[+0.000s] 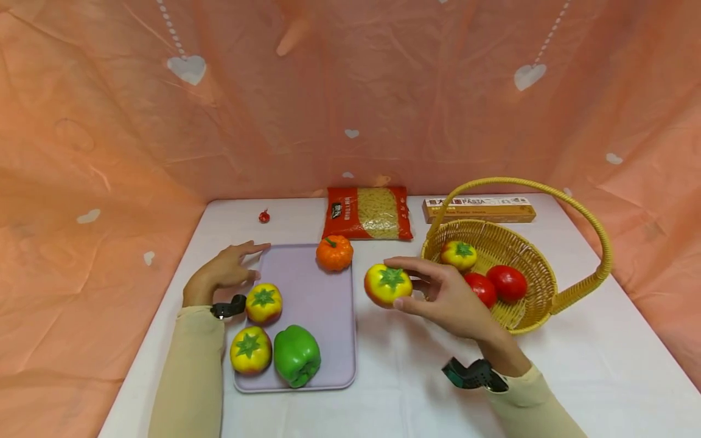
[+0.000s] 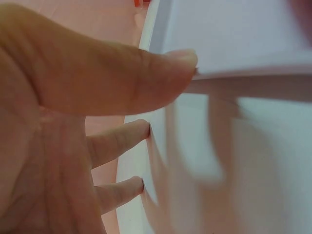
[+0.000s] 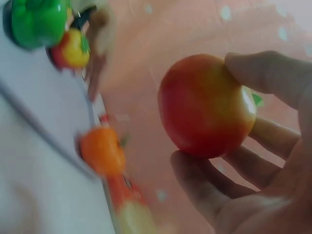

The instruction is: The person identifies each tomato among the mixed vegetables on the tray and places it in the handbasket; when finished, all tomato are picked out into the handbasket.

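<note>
My right hand point(image 1: 446, 298) holds a yellow-red persimmon point(image 1: 387, 285) with a green leafy top between thumb and fingers, in the air between tray and basket. In the right wrist view its red side point(image 3: 204, 107) faces the camera. Along the left side of the pale purple tray point(image 1: 306, 292), my left hand point(image 1: 227, 267) has its fingers extended, with the thumb point(image 2: 161, 78) at the rim. On the tray are two more persimmons point(image 1: 264, 304), a green bell pepper point(image 1: 297, 356) and a small orange pumpkin point(image 1: 334, 253) at its far right corner.
A yellow wicker basket point(image 1: 533, 249) with a tall handle stands at right, holding a persimmon point(image 1: 459, 255) and two red fruits point(image 1: 507, 283). Behind lie a red pasta bag point(image 1: 367, 213) and a pasta box point(image 1: 479, 210). A small red item point(image 1: 264, 216) sits at back left.
</note>
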Demonstrator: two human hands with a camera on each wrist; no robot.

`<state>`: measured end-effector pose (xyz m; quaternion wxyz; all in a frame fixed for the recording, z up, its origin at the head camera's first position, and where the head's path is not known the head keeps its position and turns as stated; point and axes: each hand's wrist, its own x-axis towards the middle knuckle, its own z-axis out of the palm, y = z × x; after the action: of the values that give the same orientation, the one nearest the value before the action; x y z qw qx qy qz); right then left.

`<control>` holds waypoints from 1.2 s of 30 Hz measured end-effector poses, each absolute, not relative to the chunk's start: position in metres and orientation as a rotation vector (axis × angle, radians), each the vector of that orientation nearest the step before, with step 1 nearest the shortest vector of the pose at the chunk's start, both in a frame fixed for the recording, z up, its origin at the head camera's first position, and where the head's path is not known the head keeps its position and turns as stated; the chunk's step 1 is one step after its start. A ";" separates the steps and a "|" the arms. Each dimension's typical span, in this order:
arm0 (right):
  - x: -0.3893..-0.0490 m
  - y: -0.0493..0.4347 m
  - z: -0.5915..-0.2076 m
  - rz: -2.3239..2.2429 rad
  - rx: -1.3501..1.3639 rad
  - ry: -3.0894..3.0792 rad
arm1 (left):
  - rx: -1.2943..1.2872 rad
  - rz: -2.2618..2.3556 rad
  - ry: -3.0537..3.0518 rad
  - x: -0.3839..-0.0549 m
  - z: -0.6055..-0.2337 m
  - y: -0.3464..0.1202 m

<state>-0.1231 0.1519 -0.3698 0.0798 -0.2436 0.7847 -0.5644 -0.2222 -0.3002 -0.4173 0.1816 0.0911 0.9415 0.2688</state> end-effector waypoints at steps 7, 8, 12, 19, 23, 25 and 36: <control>-0.106 0.212 -0.370 -1.691 -0.568 2.485 | 0.251 0.771 2.649 -0.223 -0.417 -0.301; -0.104 0.218 -0.370 -1.690 -0.550 2.503 | 0.249 0.775 2.647 -0.222 -0.417 -0.300; -0.103 0.238 -0.376 -1.697 -0.507 2.556 | 0.248 0.783 2.641 -0.222 -0.417 -0.300; -0.116 0.244 -0.390 -1.560 -0.351 2.655 | 0.250 0.770 2.647 -0.222 -0.418 -0.302; -0.126 0.238 -0.393 -1.506 -0.290 2.670 | 0.246 0.770 2.645 -0.223 -0.418 -0.302; -0.131 0.234 -0.394 -1.497 -0.276 2.685 | 0.246 0.773 2.644 -0.223 -0.418 -0.301; -0.159 0.224 -0.402 -1.086 -0.335 3.027 | 0.230 0.791 2.630 -0.223 -0.417 -0.300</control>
<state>-0.1588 0.2239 -0.4015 -0.0460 -0.1034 0.9352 -0.3355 -0.2227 -0.2998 -0.4173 0.1916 0.0820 0.9366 0.2817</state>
